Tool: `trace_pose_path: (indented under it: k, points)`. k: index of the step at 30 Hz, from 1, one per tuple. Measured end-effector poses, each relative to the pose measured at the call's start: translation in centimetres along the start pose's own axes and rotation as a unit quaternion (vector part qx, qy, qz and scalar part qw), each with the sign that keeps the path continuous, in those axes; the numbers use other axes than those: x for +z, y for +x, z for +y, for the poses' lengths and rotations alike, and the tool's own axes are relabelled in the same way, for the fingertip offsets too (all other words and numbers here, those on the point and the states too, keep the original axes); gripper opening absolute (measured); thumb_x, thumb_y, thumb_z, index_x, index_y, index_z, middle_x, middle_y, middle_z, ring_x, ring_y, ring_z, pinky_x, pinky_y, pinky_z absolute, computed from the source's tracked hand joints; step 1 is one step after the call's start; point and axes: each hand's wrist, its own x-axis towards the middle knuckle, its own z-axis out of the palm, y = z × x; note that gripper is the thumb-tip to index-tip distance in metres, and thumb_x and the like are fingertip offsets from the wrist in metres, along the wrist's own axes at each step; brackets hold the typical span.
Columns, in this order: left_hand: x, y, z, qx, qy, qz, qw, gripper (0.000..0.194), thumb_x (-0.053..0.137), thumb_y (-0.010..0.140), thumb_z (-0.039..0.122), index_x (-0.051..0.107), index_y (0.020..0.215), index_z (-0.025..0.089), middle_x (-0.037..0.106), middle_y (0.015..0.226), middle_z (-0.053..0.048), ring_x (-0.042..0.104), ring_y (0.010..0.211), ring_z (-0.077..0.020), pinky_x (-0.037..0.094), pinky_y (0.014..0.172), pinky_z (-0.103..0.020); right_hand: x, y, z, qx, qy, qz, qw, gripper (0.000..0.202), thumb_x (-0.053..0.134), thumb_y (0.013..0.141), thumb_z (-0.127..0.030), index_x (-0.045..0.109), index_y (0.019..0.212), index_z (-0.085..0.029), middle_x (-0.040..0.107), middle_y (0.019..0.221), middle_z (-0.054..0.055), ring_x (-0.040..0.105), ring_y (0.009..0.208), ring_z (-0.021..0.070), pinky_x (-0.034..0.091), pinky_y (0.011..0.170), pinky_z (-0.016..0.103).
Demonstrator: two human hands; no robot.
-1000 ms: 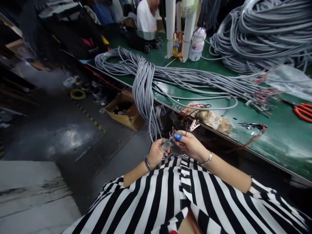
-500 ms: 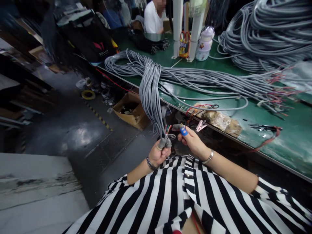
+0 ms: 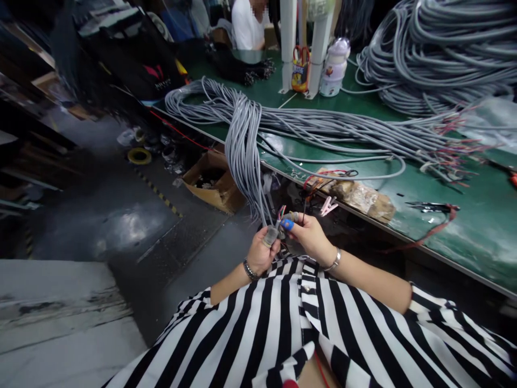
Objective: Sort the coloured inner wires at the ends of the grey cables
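Observation:
My left hand (image 3: 262,250), with grey covers on its fingertips, is closed around the end of a grey cable in front of my striped shirt. Short coloured wires (image 3: 281,211) stick out of that cable end. My right hand (image 3: 313,237), a blue cover on its thumb, pinches at these wires, its fingertips meeting those of my left hand. The exact grip point is hidden by the fingers. Hanging over the bench edge, a bundle of grey cables (image 3: 244,143) reaches down to my left hand. A thin dark cord passes beside my right fingers.
The green bench (image 3: 428,237) carries more grey cables (image 3: 343,124), a large cable coil (image 3: 440,54), a bottle (image 3: 334,70), a taped block (image 3: 363,200), a pink clip (image 3: 328,205) and black-tipped pliers (image 3: 432,207). Below stands a cardboard box (image 3: 220,188). A person (image 3: 244,27) sits across.
My right hand has moved left and closed at the coloured wires, meeting my left hand. My left hand stays around the cable end. The whole view has shifted slightly.

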Motion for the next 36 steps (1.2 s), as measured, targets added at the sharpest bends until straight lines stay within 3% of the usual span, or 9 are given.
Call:
trace_pose_path:
  k: [3, 6, 9, 16, 22, 28, 30, 33, 36]
  points:
    - [0.4, 0.2, -0.1, 0.015, 0.001, 0.02, 1.0, 0.047, 0.084, 0.06, 0.051, 0.053, 0.068, 0.016, 0.043, 0.037, 0.01, 0.03, 0.03, -0.0017, 0.021, 0.036, -0.015, -0.6, -0.5, -0.1, -0.09, -0.131, 0.005, 0.987, 0.022, 0.059, 0.078, -0.037, 0.057, 0.07, -0.017, 0.052, 0.061, -0.002, 0.04, 0.053, 0.0098, 0.036, 0.054, 0.025]
    - [0.6, 0.3, 0.7, 0.024, -0.024, 0.032, 0.999, 0.049, 0.083, 0.062, 0.053, 0.051, 0.065, 0.016, 0.043, 0.038, 0.01, 0.029, 0.03, -0.0015, 0.021, 0.036, -0.015, -1.6, -1.3, -0.3, -0.233, -0.358, -0.063, 0.902, 0.014, 0.056, 0.076, -0.023, 0.053, 0.063, -0.018, 0.051, 0.065, 0.001, 0.044, 0.06, 0.012, 0.034, 0.058, 0.026]
    - [0.5, 0.4, 1.5, 0.026, -0.053, 0.026, 0.998, 0.048, 0.082, 0.065, 0.052, 0.051, 0.064, 0.016, 0.041, 0.039, 0.009, 0.029, 0.031, -0.0012, 0.021, 0.036, -0.015, -2.7, -2.0, -0.6, -0.276, -0.461, -0.146, 0.831, 0.01, 0.055, 0.076, -0.02, 0.055, 0.066, -0.018, 0.052, 0.065, 0.001, 0.046, 0.06, 0.0132, 0.032, 0.057, 0.027]
    - [0.0, 0.2, 0.6, 0.038, -0.018, -0.014, 0.999, 0.043, 0.079, 0.069, 0.054, 0.058, 0.07, 0.016, 0.044, 0.038, 0.008, 0.032, 0.031, -0.0028, 0.023, 0.035, -0.017, -2.4, -1.4, -2.1, -0.241, -0.376, -0.009, 0.895, 0.027, 0.056, 0.09, -0.035, 0.061, 0.11, -0.018, 0.063, 0.085, 0.007, 0.057, 0.076, 0.0194, 0.043, 0.066, 0.03]
    - [-0.6, -0.4, 0.2, 0.021, 0.076, -0.026, 0.997, 0.047, 0.082, 0.06, 0.056, 0.062, 0.073, 0.016, 0.046, 0.04, 0.009, 0.033, 0.032, -0.0025, 0.018, 0.034, -0.016, -1.6, -0.5, -2.9, -0.213, -0.44, -0.126, 0.863, 0.008, 0.055, 0.085, -0.014, 0.063, 0.086, -0.017, 0.064, 0.08, 0.006, 0.057, 0.073, 0.0174, 0.042, 0.068, 0.028]
    - [-1.5, 0.2, 2.1, 0.034, 0.023, 0.003, 0.999, 0.043, 0.082, 0.064, 0.05, 0.059, 0.066, 0.014, 0.043, 0.042, 0.008, 0.028, 0.033, -0.0007, 0.019, 0.036, -0.016, -6.4, -2.3, -5.0, -0.169, -0.529, -0.307, 0.773, 0.015, 0.056, 0.077, -0.007, 0.061, 0.069, -0.019, 0.064, 0.072, 0.003, 0.052, 0.061, 0.0139, 0.036, 0.061, 0.026]
    - [-1.7, 0.6, 2.8, 0.069, -0.006, 0.023, 0.997, 0.042, 0.081, 0.066, 0.051, 0.06, 0.067, 0.014, 0.037, 0.04, 0.009, 0.028, 0.033, -0.0015, 0.023, 0.037, -0.015, -7.6, -3.1, -5.6, -0.134, -0.535, -0.317, 0.772, 0.017, 0.058, 0.077, -0.009, 0.06, 0.065, -0.019, 0.062, 0.066, 0.002, 0.05, 0.057, 0.013, 0.035, 0.058, 0.026]
    - [-1.6, 0.8, 3.1, 0.089, 0.007, 0.012, 0.996, 0.04, 0.081, 0.067, 0.049, 0.062, 0.068, 0.014, 0.041, 0.041, 0.008, 0.032, 0.035, -0.0019, 0.025, 0.038, -0.015, -7.4, -4.1, -6.2, -0.147, -0.477, -0.246, 0.831, 0.015, 0.057, 0.085, -0.02, 0.063, 0.072, -0.02, 0.061, 0.066, 0.002, 0.052, 0.058, 0.0137, 0.038, 0.058, 0.026]
    - [-0.9, 0.7, 2.4, 0.076, 0.015, -0.011, 0.997, 0.043, 0.081, 0.066, 0.052, 0.063, 0.07, 0.014, 0.045, 0.042, 0.007, 0.034, 0.035, -0.0022, 0.026, 0.038, -0.016, -5.2, -4.1, -5.8, -0.212, -0.422, -0.088, 0.877, 0.016, 0.059, 0.087, -0.032, 0.066, 0.095, -0.019, 0.067, 0.082, 0.007, 0.06, 0.072, 0.0188, 0.047, 0.067, 0.03]
